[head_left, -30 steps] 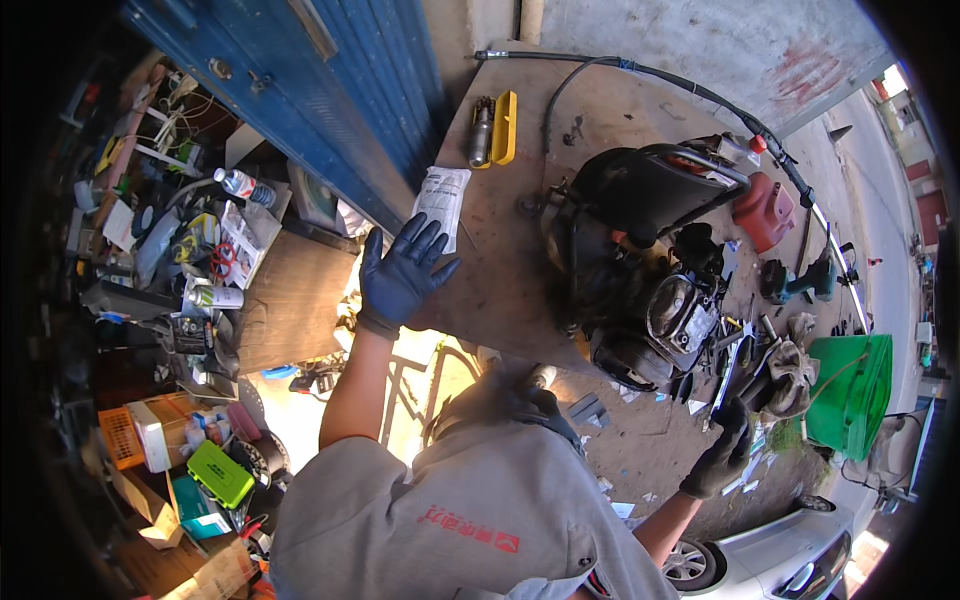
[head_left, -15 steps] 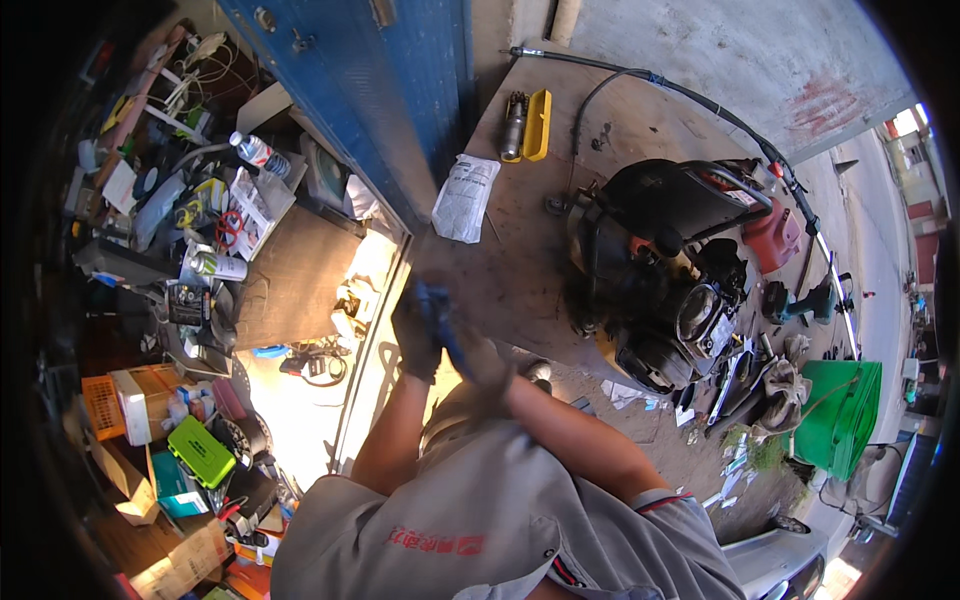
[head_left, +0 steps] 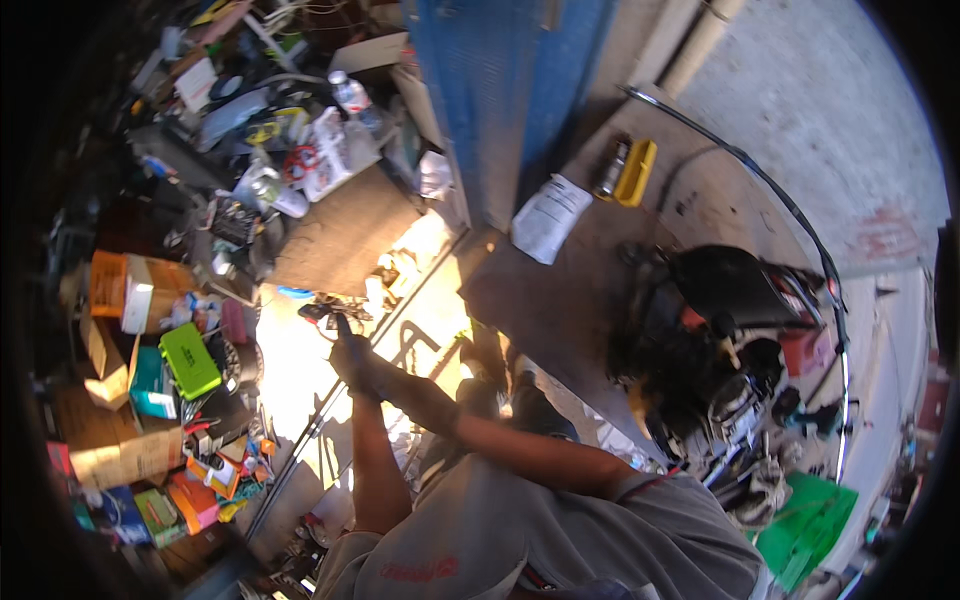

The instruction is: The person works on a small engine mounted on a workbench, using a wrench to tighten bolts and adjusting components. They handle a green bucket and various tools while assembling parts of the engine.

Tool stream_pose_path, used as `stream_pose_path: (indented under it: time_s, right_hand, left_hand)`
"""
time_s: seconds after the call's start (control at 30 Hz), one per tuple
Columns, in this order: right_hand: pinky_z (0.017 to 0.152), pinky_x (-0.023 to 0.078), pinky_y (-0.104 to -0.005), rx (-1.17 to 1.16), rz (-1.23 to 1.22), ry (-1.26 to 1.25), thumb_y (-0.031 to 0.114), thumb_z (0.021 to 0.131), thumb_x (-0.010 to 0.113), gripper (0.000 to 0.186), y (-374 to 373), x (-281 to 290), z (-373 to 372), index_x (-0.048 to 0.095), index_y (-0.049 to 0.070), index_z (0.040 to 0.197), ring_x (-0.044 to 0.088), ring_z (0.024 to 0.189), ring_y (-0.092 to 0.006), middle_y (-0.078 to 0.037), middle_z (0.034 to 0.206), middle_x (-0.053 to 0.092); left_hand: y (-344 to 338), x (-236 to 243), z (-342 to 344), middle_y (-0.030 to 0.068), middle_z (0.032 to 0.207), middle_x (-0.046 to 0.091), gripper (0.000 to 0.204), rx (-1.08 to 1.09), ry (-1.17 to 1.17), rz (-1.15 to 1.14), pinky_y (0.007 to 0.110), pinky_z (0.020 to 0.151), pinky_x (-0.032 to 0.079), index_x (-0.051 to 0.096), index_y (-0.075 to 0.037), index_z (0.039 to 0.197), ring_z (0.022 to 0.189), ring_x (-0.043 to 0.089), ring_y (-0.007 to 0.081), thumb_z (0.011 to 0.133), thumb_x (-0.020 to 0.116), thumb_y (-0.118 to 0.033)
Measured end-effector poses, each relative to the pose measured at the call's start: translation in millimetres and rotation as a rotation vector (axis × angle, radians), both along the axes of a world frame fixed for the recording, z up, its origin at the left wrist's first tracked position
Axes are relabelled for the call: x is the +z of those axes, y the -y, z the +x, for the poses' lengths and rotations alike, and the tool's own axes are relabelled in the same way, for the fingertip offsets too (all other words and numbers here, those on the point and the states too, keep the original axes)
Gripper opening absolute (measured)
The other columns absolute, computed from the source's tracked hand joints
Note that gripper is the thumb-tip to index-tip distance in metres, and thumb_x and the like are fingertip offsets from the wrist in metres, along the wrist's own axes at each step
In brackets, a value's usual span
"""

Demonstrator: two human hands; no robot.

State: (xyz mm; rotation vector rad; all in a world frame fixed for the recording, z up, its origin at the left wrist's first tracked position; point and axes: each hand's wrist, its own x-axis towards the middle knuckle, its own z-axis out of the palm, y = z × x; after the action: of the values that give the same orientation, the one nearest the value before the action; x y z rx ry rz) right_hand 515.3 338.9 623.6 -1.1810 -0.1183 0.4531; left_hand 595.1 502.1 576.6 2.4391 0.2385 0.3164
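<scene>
Both my hands wear dark gloves and meet in front of my chest, over a sunlit patch of floor (head_left: 290,370). My left hand (head_left: 348,358) points up and away from me, one finger sticking out, and it holds nothing. My right hand (head_left: 405,388) reaches across from the right and closes over the glove at my left wrist. The picture is blurred here, so the exact grip is hard to make out. A dark engine-like machine (head_left: 720,330) stands on the concrete to the right of my arms, apart from both hands.
A blue door (head_left: 510,90) stands ahead, with a white bag (head_left: 550,215) and a yellow tool (head_left: 635,172) on the concrete beside it. Boxes, bottles and a green case (head_left: 188,358) crowd the left. A black hose (head_left: 790,215) curves far right, above a green bin (head_left: 810,525).
My left hand has dropped from the white bag toward my chest. My right hand has swung in from the far right to meet it. The view has tilted left.
</scene>
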Motion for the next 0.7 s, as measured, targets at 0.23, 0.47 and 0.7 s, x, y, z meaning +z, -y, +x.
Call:
stream_pose_path:
  time_s: [0.23,0.47,0.7]
  right_hand:
    - [0.108,0.045,-0.0334,-0.18,0.087,0.174,0.034,0.112,0.042,0.05,2,58,48,0.053,-0.003,0.143,0.06,0.124,-0.0186,-0.012,0.132,0.066]
    - [0.097,0.053,-0.0406,-0.075,-0.41,0.541,0.029,0.108,0.044,0.057,-90,-7,52,0.028,0.015,0.161,0.066,0.118,-0.0367,-0.019,0.145,0.057]
    - [0.077,0.057,-0.0315,-0.123,-0.066,-0.119,0.017,0.102,0.064,0.039,10,72,0,0.06,0.001,0.137,0.068,0.093,-0.0164,-0.012,0.105,0.073]
  left_hand:
    - [3,74,-5,0.0028,0.07,0.062,0.051,0.288,-0.154,-1.473,0.036,0.055,0.05,0.063,-0.002,0.116,0.065,0.062,0.0167,0.108,0.046,-0.049]
    - [-43,38,33,-0.0027,0.057,0.036,0.058,0.381,-0.24,-0.948,0.032,0.05,0.03,0.048,-0.013,0.062,0.054,0.035,0.0118,0.105,0.05,-0.053]
    - [-200,-13,78,0.0017,0.056,0.047,0.049,0.524,-0.064,-1.08,0.032,0.051,0.045,0.056,-0.005,0.075,0.055,0.055,0.0172,0.104,0.056,-0.044]
